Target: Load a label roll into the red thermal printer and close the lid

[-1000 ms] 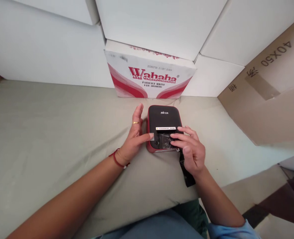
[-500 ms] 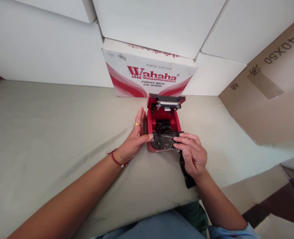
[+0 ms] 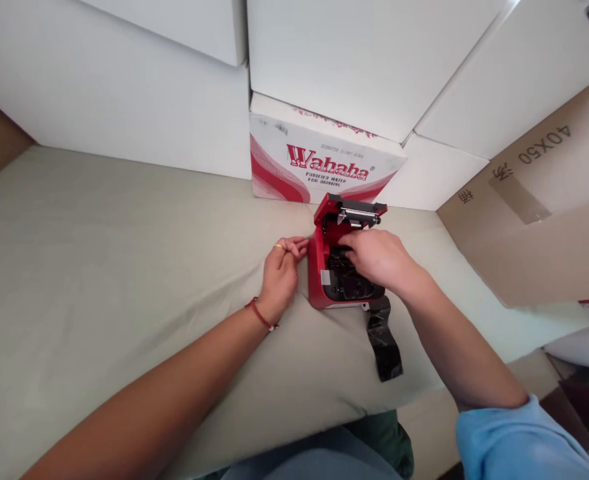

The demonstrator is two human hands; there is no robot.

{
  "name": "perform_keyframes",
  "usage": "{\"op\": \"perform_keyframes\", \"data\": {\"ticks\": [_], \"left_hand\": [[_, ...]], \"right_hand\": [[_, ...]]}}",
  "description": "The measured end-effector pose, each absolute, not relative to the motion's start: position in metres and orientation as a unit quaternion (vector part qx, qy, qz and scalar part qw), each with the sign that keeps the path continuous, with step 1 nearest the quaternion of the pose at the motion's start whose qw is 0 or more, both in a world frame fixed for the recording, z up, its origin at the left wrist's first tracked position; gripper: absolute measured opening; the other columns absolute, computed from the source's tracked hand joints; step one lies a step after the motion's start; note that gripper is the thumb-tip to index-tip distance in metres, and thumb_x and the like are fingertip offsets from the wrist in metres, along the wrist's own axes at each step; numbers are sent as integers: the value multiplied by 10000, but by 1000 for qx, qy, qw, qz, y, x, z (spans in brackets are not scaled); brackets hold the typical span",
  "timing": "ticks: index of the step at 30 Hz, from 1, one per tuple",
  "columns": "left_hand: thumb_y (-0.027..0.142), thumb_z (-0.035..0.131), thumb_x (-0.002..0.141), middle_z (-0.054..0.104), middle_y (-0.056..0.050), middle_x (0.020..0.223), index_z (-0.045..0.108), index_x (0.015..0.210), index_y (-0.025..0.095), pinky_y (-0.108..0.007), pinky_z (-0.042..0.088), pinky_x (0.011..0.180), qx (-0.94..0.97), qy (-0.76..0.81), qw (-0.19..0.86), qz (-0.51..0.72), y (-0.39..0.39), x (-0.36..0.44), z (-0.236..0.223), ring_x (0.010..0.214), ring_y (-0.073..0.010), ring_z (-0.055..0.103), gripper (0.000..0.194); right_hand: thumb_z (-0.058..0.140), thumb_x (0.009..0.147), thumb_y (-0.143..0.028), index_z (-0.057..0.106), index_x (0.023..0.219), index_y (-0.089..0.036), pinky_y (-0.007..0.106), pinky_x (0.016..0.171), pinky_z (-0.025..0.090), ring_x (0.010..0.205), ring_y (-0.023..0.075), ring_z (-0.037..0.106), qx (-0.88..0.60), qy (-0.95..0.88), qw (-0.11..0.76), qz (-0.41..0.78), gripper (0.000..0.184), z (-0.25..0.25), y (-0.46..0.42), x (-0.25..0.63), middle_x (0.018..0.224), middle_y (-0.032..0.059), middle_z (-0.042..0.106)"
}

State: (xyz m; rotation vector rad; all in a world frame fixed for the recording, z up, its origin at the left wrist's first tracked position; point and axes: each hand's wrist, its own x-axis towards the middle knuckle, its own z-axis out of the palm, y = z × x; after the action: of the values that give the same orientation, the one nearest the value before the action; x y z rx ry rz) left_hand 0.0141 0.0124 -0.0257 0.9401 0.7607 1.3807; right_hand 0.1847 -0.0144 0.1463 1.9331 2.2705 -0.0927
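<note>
A small red and black printer (image 3: 319, 280) sits on the pale green cloth (image 3: 124, 267), its lid (image 3: 357, 212) standing open at the back. My right hand (image 3: 377, 259) reaches down into the open compartment, fingers curled; what they touch inside is hidden. My left hand (image 3: 282, 273) rests on the cloth against the printer's left side, fingers curled together. A black strip of film (image 3: 384, 337) trails from the printer's front toward me.
A red and white Wahaha carton (image 3: 324, 160) stands just behind the printer among stacked white boxes (image 3: 364, 60). A brown cardboard box (image 3: 539, 207) marked 40X50 leans at the right. The cloth's edge drops off near my lap.
The printer's lid went from shut to open. My right hand moved from the front edge into the compartment. My left hand's fingers curled in beside the printer. The view shifted left.
</note>
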Motion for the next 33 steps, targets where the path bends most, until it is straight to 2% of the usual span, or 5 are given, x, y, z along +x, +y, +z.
{"op": "perform_keyframes", "data": {"ticks": [9, 14, 18, 22, 33], "left_hand": [[162, 572, 893, 648, -106, 1216, 541, 721, 207, -517, 559, 1195, 478, 358, 552, 582, 11, 13, -24, 1237, -236, 705, 180], [140, 538, 892, 655, -98, 1186, 518, 724, 216, -456, 589, 1117, 491, 384, 530, 575, 12, 14, -19, 1186, -223, 717, 186], [197, 617, 907, 619, -14, 965, 517, 879, 243, -314, 564, 814, 473, 444, 493, 580, 9, 10, -9, 836, -153, 633, 113], [260, 685, 895, 367, 68, 646, 369, 703, 255, -280, 345, 605, 486, 479, 468, 561, 2, 6, 4, 609, -129, 341, 370], [557, 553, 1019, 222, 50, 574, 237, 616, 253, -320, 203, 552, 548, 476, 473, 499, -3, 3, 22, 570, -117, 204, 595]], "right_hand": [[760, 848, -145, 814, 1125, -206, 414, 733, 566, 923, 363, 791, 646, 755, 112, -29, 289, 140, -6, 174, 1074, 169, 848], [780, 943, -519, 809, 1232, -292, 381, 782, 597, 886, 258, 771, 616, 772, -81, -134, 369, 196, -61, 215, 1140, 57, 839], [772, 856, -797, 834, 1265, -296, 394, 694, 610, 772, 244, 762, 699, 659, -128, -245, 650, 217, -88, 282, 1045, 82, 858], [818, 822, -698, 871, 1138, -264, 469, 965, 646, 1055, 322, 809, 713, 620, -56, -322, 539, 178, -75, 334, 1158, 97, 865], [643, 1000, -379, 836, 1246, -257, 367, 911, 629, 966, 215, 771, 634, 719, -89, -271, 336, 110, -86, 300, 1146, 67, 828]]}}
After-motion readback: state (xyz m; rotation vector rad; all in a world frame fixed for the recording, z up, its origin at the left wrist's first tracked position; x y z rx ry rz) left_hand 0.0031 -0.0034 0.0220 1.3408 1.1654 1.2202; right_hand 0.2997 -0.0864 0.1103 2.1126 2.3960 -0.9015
